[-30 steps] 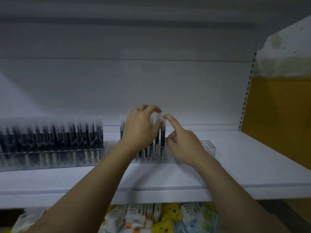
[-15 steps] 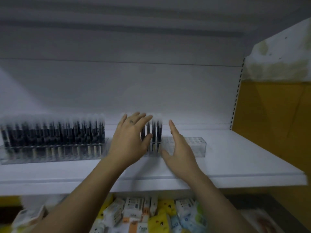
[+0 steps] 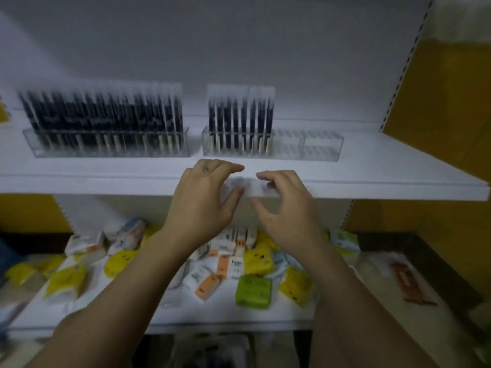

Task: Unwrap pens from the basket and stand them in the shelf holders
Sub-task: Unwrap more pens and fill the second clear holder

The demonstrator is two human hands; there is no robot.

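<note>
Hovering at the front lip of the upper shelf [image 3: 372, 179], the left hand [image 3: 204, 200] and the right hand [image 3: 288, 208] face each other, close but not touching. Each grip is half curled, with the thumb set apart from bent fingers. A pale blurred patch [image 3: 243, 183] sits in the gap between the two hands, against the shelf edge. The blur is too heavy to tell whether either grip pinches it or what it is.

The pens [image 3: 240, 115] stand upright farther back on the shelf, above and beyond both hands and well apart from either grip. They are dark-bodied with pale caps. One clear holder [image 3: 111, 144] to the left is packed along its whole length. A second clear holder [image 3: 318, 147], straight behind the hands, carries pens only in its left part, and its right part shows open slots.

Below, a lower shelf [image 3: 186, 314] bears a loose heap of small packets [image 3: 253, 290] in yellow, green, orange and white.
</note>
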